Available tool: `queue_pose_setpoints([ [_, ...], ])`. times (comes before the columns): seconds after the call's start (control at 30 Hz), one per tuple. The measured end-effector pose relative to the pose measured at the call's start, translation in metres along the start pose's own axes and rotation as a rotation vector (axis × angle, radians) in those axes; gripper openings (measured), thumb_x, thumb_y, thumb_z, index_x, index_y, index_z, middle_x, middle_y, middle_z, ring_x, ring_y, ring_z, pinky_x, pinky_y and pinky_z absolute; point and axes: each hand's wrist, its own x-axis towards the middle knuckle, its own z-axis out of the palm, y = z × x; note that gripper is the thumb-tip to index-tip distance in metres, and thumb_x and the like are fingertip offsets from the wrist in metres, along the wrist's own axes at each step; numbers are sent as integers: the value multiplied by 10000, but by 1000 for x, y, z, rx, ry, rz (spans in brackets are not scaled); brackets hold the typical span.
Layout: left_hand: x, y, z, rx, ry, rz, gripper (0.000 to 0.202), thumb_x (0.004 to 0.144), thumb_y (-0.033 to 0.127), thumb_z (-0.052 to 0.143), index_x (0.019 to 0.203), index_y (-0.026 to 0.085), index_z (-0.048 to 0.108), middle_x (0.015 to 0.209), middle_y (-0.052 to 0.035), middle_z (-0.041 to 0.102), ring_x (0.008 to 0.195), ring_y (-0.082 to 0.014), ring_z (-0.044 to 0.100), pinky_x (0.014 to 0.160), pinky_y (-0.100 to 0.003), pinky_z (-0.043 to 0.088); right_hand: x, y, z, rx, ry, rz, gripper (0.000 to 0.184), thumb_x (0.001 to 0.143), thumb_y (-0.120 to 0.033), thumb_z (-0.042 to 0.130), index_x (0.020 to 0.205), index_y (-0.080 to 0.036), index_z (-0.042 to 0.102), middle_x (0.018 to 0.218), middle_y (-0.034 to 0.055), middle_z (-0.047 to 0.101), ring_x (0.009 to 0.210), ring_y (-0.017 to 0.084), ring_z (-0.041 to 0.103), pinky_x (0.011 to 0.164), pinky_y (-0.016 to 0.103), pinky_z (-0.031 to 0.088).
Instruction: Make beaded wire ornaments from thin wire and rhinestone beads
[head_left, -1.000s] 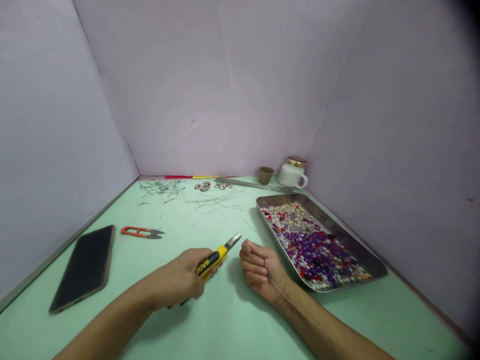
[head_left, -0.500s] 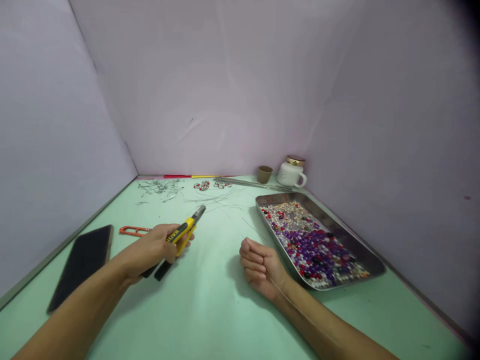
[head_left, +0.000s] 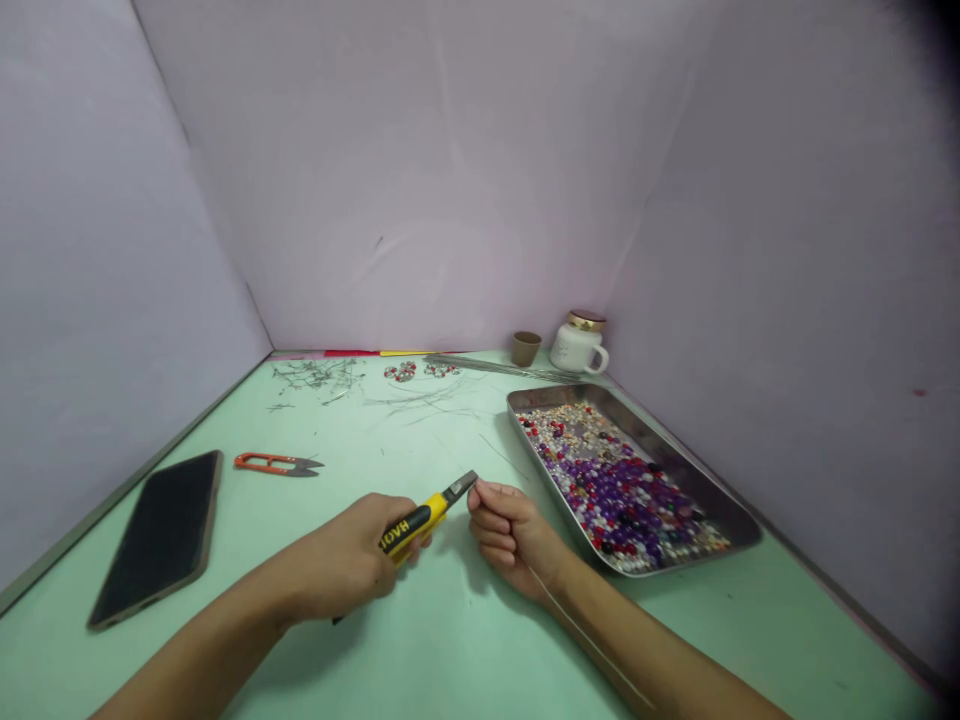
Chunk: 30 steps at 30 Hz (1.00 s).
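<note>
My left hand (head_left: 352,560) grips yellow-and-black pliers (head_left: 420,517) by the handles, jaws pointing right and up. The jaw tip meets the thumb and forefinger of my right hand (head_left: 510,535), which rests on the green table as a loose fist, pinching the end of a thin wire (head_left: 585,640). The wire trails back along my right forearm. What lies inside the fist beyond the wire is hidden.
A metal tray (head_left: 675,470) of purple, red and white beads lies to the right. Orange thread snips (head_left: 274,463) and a dark phone (head_left: 157,535) lie to the left. At the back are wire scraps (head_left: 319,375), small beaded pieces (head_left: 405,371), a brown cup (head_left: 526,347) and a white jar (head_left: 577,345).
My left hand swung the pliers out to the left near the snips, then brought them back so the jaws meet my right hand's fingertips. My right hand stayed nearly still.
</note>
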Motion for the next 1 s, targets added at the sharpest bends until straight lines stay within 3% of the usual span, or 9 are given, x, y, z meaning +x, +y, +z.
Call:
queue_pose_setpoints([
  [0.2,1,-6,-5,119,34,22,191,512,80,363,668,189,381,613,51,346,560,-91,314,457,-198,242,-2,-2,5,-107,84,10,385,784,-441,447,819,-98,618,432,-61,376,319,47,243,256,154,273],
  [0.4,5,-11,-5,176,51,20,198,502,73,356,662,189,364,623,51,351,574,-94,316,471,-201,248,2,3,5,-191,149,-8,385,754,-485,478,804,-120,588,396,-68,388,289,46,225,225,149,251],
  [0.6,5,-10,-6,171,48,25,236,486,61,352,682,188,385,642,48,366,593,-100,334,491,-205,260,4,3,5,-232,216,-7,304,772,-427,473,887,-154,541,383,-74,413,281,54,231,223,139,226],
  [0.77,4,-10,-10,162,53,19,228,494,61,352,679,191,381,625,53,337,576,-95,312,478,-208,240,3,3,3,-285,151,32,285,770,-375,454,729,-120,574,390,-57,413,281,45,237,226,144,182],
  [1.0,2,-8,-10,85,8,7,202,498,66,354,651,197,342,597,56,275,538,-85,263,439,-213,196,1,2,3,-330,145,-25,185,736,-286,479,606,-157,506,395,-93,314,315,25,151,266,137,100],
])
